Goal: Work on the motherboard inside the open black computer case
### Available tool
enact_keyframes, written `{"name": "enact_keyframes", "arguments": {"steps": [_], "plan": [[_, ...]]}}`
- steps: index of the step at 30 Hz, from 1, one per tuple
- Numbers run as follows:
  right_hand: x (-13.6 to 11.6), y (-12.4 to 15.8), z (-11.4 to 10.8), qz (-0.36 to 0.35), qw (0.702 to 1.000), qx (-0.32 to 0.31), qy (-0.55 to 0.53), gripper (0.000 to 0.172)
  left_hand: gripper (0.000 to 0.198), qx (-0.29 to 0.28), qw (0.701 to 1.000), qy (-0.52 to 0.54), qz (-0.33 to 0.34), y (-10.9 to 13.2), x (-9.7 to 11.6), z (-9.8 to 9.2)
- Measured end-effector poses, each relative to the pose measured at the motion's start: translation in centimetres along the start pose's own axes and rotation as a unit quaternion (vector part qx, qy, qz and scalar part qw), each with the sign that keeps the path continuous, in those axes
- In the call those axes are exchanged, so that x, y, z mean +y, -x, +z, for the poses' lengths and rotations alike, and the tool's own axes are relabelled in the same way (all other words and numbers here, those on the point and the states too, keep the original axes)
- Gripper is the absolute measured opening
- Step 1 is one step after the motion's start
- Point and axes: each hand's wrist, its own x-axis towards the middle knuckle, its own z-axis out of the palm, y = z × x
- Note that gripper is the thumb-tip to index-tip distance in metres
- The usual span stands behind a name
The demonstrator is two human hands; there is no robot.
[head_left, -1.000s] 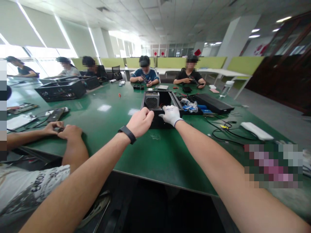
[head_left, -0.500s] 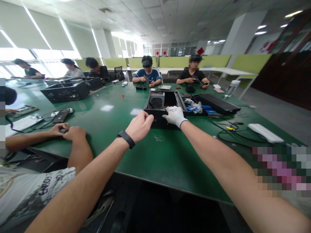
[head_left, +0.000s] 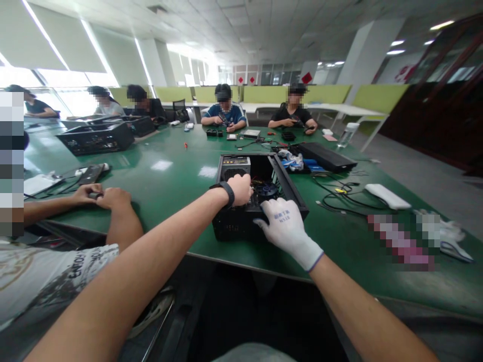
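An open black computer case (head_left: 241,229) lies on the green table in front of me. Inside it are a power supply (head_left: 236,163) at the far left and a round fan (head_left: 266,189) near the middle. My right hand (head_left: 283,218), in a white glove, grips the near rim at the right, fingers over the edge and thumb on the outside. Bare and with a black band at the wrist, my left hand (head_left: 240,190) is over the case's near left part. Its fingers are curled closed; their tips and anything in them are hidden.
Right of the case are blue-and-white gloves (head_left: 292,160), a black panel (head_left: 326,157), cables (head_left: 335,198) and a white bar-shaped object (head_left: 388,196). A co-worker's hands (head_left: 101,195) rest at the left table edge. Another black case (head_left: 96,137) stands far left; several people sit around the table.
The case has come nearer to me along the table, my right hand still on its rim. My left hand has moved from outside the near left corner to over the case's inside.
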Motion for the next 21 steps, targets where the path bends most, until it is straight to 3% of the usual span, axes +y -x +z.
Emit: {"name": "enact_keyframes", "arguments": {"steps": [6, 10, 15, 21], "plan": [[-1.4, 6.6, -2.1, -0.013, 0.999, 0.007, -0.028, 0.027, 0.042, -0.137, 0.979, -0.125, 0.085, -0.7, 2.2, 1.3], [-2.1, 9.6, -2.8, -0.014, 0.998, 0.009, -0.058, 0.021, 0.04, -0.193, 0.957, -0.199, 0.082, -1.4, 3.5, 2.4], [-2.3, 11.1, -3.1, -0.022, 0.996, 0.018, -0.081, 0.022, 0.05, -0.247, 0.937, -0.239, 0.068, -2.3, 3.5, 4.9], [-2.2, 11.1, -2.9, -0.02, 0.996, 0.029, -0.078, 0.023, 0.051, -0.244, 0.951, -0.182, 0.048, -2.8, 2.3, 6.6]]}}
